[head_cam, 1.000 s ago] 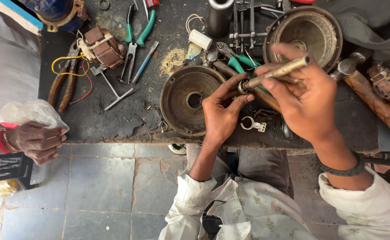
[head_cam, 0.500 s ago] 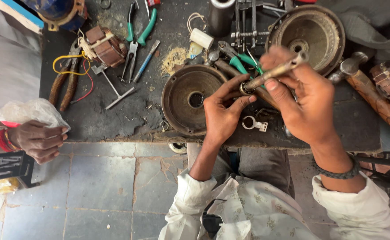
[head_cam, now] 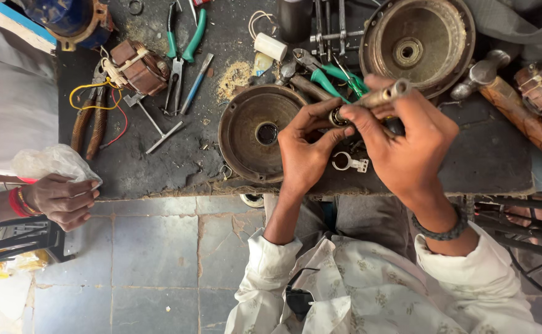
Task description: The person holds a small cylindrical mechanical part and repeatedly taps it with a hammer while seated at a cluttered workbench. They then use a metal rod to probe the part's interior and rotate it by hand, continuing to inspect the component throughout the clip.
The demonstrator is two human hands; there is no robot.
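My right hand (head_cam: 407, 145) grips a short metal shaft (head_cam: 379, 97) that points up to the right. My left hand (head_cam: 305, 148) pinches a small ring-shaped bearing (head_cam: 337, 117) at the shaft's lower end. Both hands hover over the dark workbench (head_cam: 159, 167), just right of a round rusty motor end cover (head_cam: 255, 133). A small metal clip (head_cam: 348, 162) lies on the bench under my hands.
A second round motor housing (head_cam: 416, 43) sits at the back right, a wooden-handled hammer (head_cam: 518, 111) beside it. Green-handled pliers (head_cam: 181, 49), a copper-wound coil (head_cam: 138, 65), a T-wrench (head_cam: 153, 130) and rusty pliers (head_cam: 91, 117) lie left. Another person's hand (head_cam: 60, 198) holds a plastic bag (head_cam: 51, 162).
My hands have shifted slightly, and the shaft has tilted a little. The other person's hand has barely moved.
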